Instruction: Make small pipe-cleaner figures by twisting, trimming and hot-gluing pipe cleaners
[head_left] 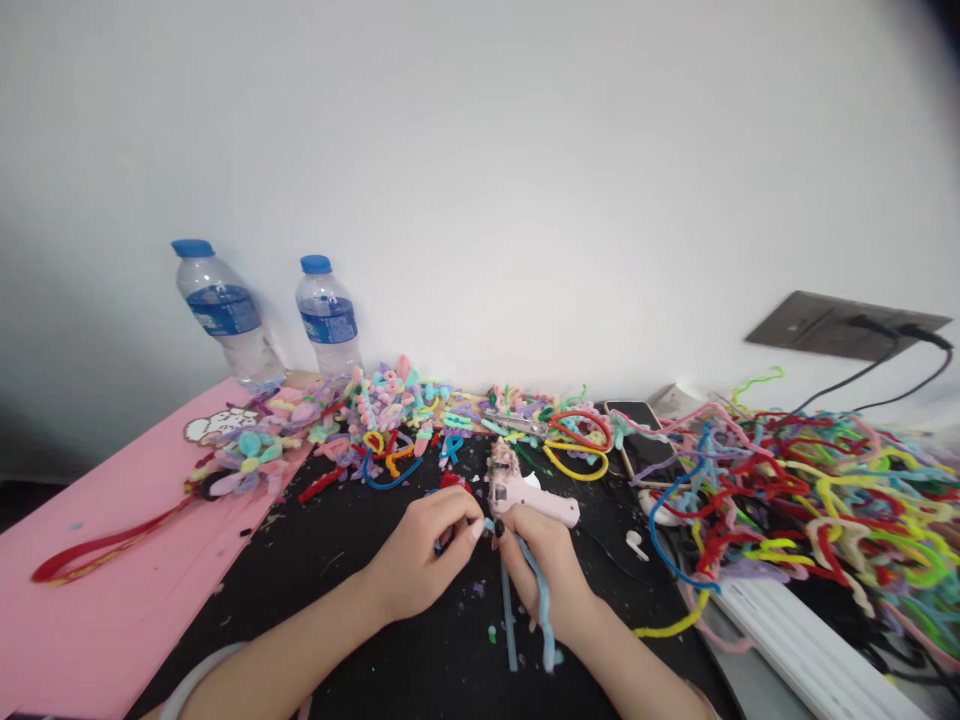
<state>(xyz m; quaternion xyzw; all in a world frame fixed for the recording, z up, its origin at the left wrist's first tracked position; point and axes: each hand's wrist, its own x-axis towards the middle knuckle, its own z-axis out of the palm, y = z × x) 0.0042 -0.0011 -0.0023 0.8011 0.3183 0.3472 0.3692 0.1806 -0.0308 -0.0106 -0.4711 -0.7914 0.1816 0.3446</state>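
Note:
Over the black mat (285, 590), my left hand (431, 545) and my right hand (541, 560) are close together, fingers pinched at a small gap. A light blue fuzzy stem (545, 610) runs from my right hand's fingers down toward the front. Its upper end reaches the fingertips of my left hand. A translucent stick (509, 620) lies beside it on the mat. Just behind my right hand is a pale pink glue gun (536, 497). Scissors with red and yellow handles (581, 445) lie behind the glue gun.
Two water bottles (328, 315) stand by the wall at the left. Colourful stem pieces (382, 400) are heaped at the back, with a big tangle (825, 500) at the right. A phone (645, 440), an earbud (637, 544) and a white keyboard (802, 650) lie on the right.

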